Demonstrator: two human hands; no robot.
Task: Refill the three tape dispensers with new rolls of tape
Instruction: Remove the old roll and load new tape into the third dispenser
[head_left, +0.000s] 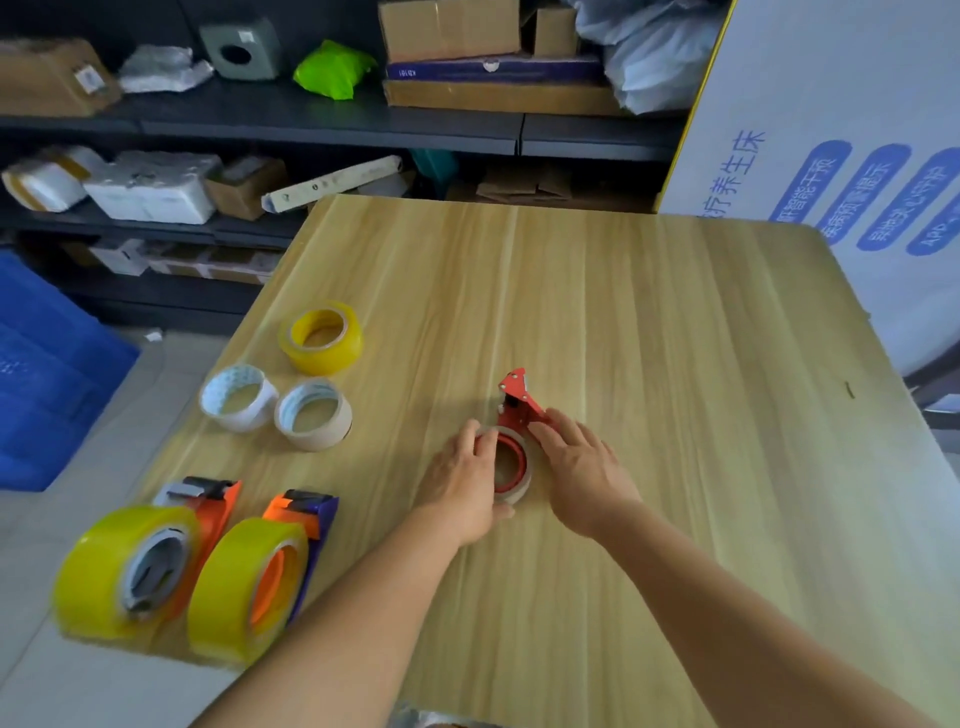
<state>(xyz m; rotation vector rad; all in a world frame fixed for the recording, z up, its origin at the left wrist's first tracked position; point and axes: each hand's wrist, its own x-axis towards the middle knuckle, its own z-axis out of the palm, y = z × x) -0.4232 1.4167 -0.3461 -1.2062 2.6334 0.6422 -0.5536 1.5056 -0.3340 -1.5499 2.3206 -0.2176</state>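
A small red tape dispenser (517, 400) lies flat on the wooden table (675, 364), with a pale roll of tape (517, 480) on its hub. My left hand (462, 483) grips the roll's left side. My right hand (582, 467) presses on the dispenser's right side, fingers spread over it. At the near left corner lie two more dispensers, an orange one (208, 514) and an orange-and-purple one (311, 514), each carrying a big yellow roll. Three loose rolls lie further back: a yellow one (322, 338) and two white ones (239, 397) (314, 415).
Dark shelves (311, 124) with cartons and parcels run behind the table. A white printed board (831, 156) leans at the right. A blue crate (47, 364) sits on the floor to the left.
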